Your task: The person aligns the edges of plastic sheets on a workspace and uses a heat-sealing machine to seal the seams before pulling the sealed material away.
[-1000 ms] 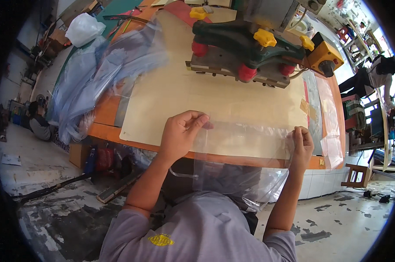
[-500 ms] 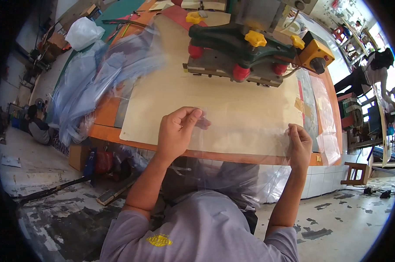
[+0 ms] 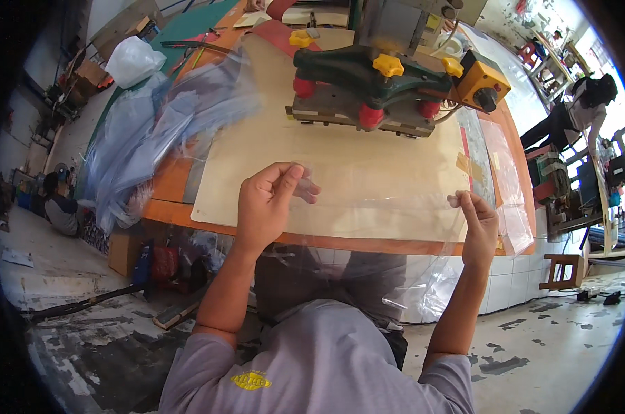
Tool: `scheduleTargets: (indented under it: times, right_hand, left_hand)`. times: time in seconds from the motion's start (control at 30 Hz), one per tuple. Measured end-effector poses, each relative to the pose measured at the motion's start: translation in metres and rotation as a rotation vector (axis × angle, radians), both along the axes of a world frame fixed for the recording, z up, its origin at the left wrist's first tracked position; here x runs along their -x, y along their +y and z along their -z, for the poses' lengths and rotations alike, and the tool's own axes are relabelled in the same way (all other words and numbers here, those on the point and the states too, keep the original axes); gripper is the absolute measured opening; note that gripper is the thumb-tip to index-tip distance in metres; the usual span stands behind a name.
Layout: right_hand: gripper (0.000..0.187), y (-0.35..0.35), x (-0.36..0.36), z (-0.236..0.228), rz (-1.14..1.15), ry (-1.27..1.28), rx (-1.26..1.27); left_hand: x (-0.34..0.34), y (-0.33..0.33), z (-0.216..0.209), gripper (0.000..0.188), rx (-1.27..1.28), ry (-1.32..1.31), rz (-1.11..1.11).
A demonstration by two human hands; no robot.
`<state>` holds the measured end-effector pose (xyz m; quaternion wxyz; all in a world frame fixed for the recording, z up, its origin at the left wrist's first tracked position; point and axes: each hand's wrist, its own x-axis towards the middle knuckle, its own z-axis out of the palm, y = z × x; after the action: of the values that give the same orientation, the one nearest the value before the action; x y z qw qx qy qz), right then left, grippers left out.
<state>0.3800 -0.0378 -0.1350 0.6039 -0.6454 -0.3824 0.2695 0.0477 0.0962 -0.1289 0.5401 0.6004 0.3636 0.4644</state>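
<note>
A thin transparent plastic sheet (image 3: 374,201) is stretched between my two hands over the front of the beige board (image 3: 250,148). Thumb and fingers of my left hand (image 3: 265,207) pinch its left upper corner. My right hand (image 3: 478,224) pinches the right upper corner near the board's right edge. The lower part of the sheet hangs over the table's front edge towards my lap; its exact outline is hard to see. Beyond my hands stands a press machine (image 3: 340,67) with a dark green frame, yellow knobs and red fittings, its flat metal head apart from the sheet.
A heap of bluish transparent plastic sheets (image 3: 136,148) lies at the table's left. Pinkish plastic film (image 3: 505,186) lies along the right side. A yellow control box (image 3: 483,81) sits beside the press. A wooden stool (image 3: 562,272) stands on the floor at right. Other people are farther off.
My left hand has shifted slightly left and up, and my right hand a little to the right, with the sheet pulled between them. The view has turned slightly.
</note>
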Motion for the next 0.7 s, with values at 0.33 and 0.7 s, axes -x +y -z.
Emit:
scheduleTargets:
  times: [0.33,0.7]
  right_hand:
    - [0.021,0.001,0.021,-0.019,0.047,-0.027,-0.106]
    - [0.024,0.001,0.028,-0.035,0.07,-0.171,-0.129]
  left_hand:
    - [0.014,0.014,0.004,0.031,-0.052,0.065,-0.089]
    - [0.012,0.013,0.003,0.033,-0.133,0.0,-0.113]
